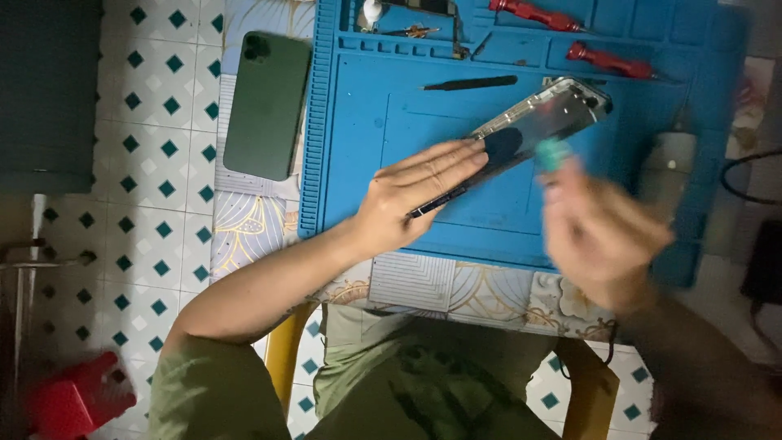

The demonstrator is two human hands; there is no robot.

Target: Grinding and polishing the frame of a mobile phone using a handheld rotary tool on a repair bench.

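Phone frame (538, 126) | tilted on blue mat (358, 114) | left hand (415, 195) flat, pressing it, grip released | right hand (599, 232) blurred, grip unclear

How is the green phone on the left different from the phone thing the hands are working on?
The green phone lies alone on the patterned table, off the mat; the phone frame sits on the blue mat under the left hand. The green phone shows a closed, solid back; the phone frame looks shiny and see-through. Nothing touches the green phone; the blurred right hand holds something teal at the frame. Both are flat rectangles with rounded corners.
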